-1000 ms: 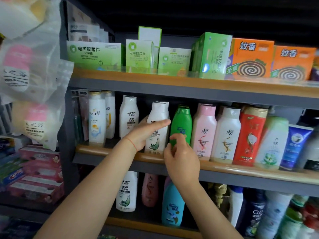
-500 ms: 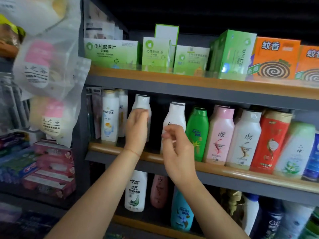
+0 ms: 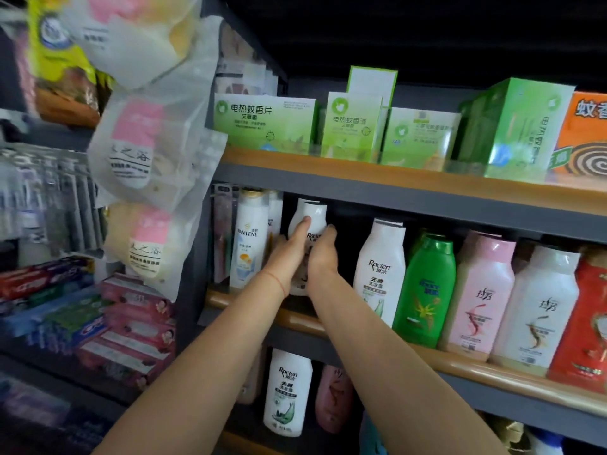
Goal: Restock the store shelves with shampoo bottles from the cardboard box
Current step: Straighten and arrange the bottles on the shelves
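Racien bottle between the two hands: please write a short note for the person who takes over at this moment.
Left hand: fingers straight, pressed on the left side of the white Racien bottle.
Right hand: cupped round its right side.
The bottle stands on the middle shelf, between the Pantene bottle and a second Racien bottle.
Done: this bottle is on the shelf, hands not yet off.
Left: let go, fetch more. The cardboard box is not in view.

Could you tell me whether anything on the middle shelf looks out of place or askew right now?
Nothing stands out. The left hand and right hand bracket a white Raclen bottle, upright beside the Pantene bottle; the other bottles also stand upright.
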Demonstrator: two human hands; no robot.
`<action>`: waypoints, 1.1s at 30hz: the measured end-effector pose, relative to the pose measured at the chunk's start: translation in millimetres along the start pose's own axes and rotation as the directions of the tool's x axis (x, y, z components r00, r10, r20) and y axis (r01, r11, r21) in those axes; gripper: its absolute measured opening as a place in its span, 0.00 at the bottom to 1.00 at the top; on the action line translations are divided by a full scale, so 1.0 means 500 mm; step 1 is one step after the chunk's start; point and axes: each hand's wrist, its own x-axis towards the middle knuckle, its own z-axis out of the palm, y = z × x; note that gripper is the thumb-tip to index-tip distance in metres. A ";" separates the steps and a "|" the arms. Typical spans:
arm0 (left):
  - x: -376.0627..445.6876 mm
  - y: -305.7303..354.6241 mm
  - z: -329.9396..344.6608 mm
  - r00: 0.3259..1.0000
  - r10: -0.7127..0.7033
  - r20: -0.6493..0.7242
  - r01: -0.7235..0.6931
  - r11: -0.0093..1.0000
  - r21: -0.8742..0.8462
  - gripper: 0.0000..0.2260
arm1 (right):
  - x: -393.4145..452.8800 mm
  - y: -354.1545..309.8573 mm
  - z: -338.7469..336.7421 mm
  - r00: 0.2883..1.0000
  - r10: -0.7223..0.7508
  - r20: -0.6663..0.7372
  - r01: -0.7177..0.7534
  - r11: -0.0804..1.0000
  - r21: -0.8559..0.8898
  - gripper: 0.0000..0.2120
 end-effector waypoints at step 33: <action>-0.094 -0.008 0.015 0.875 0.186 0.447 -0.204 0.979 -0.007 0.24 | -0.198 0.111 -0.207 0.552 -0.821 0.149 0.780 0.444 -0.441 0.10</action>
